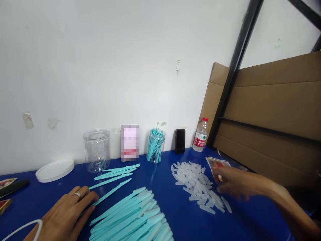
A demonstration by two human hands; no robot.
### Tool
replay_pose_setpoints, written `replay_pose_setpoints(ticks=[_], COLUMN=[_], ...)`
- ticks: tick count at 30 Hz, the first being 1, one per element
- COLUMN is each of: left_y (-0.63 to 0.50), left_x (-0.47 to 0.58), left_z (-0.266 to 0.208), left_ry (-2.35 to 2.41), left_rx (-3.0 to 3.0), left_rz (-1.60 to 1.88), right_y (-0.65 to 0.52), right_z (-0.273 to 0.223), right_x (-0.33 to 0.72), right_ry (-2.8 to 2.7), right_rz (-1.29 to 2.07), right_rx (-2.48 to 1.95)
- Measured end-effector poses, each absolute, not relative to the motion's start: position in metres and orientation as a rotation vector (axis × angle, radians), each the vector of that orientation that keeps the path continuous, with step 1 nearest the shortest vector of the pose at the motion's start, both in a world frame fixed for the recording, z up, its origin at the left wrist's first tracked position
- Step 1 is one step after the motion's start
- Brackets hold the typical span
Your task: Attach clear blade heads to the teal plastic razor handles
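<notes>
My left hand (67, 212) is closed around the handle end of one turquoise eyebrow razor (114, 192), whose blade end points away to the right on the blue table. Close by lies a large heap of similar turquoise razors (135, 217), and a few loose razors (117, 172) rest just behind. At the right, my right hand (232, 180) hovers beside a pile of translucent white blade caps (194, 182). Motion blurs it; its fingers look loosely apart, with nothing visible in them. A printed card (212, 162) lies partly beneath that hand.
Along the wall stand an empty clear jar (97, 150), a blurred pink card (129, 142), a jar of turquoise razors (155, 145), a black phone-like object (180, 141) and a water bottle (200, 135). A white lid (55, 170) lies left. Cardboard (271, 110) and a black frame border the right.
</notes>
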State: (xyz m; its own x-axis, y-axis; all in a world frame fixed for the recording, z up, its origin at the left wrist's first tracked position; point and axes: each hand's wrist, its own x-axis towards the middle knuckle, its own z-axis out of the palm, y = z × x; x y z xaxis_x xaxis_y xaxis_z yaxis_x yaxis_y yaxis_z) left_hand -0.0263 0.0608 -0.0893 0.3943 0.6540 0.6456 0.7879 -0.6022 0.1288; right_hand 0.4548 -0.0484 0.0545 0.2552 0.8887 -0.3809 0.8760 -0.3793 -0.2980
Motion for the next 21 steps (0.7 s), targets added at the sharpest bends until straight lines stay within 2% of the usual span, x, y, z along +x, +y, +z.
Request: replay_pose_setpoints(ticks=[2, 7, 14, 21], left_y=[0.06, 0.069, 0.075, 0.063], left_x=[-0.025, -0.032, -0.039, -0.027], left_z=[-0.086, -0.093, -0.106, -0.087], left_ry=[-1.312, -1.281, -1.258, -1.259], left_rx=[-2.474, -2.515, -2.471, -2.459], left_rz=[-0.98, -1.016, -1.061, -0.958], right_y=[-0.067, -0.078, -0.046, -0.03], right_z=[0.038, 0.009, 0.002, 0.003], right_x=[0.469, 0.472, 0.446, 0.416], right_ry=[-1.607, -1.631, -1.734, -1.85], right_rz=[0.838, 0.997, 0.832, 0.611], right_rx=[-2.525, -2.273, -2.13, -2.099])
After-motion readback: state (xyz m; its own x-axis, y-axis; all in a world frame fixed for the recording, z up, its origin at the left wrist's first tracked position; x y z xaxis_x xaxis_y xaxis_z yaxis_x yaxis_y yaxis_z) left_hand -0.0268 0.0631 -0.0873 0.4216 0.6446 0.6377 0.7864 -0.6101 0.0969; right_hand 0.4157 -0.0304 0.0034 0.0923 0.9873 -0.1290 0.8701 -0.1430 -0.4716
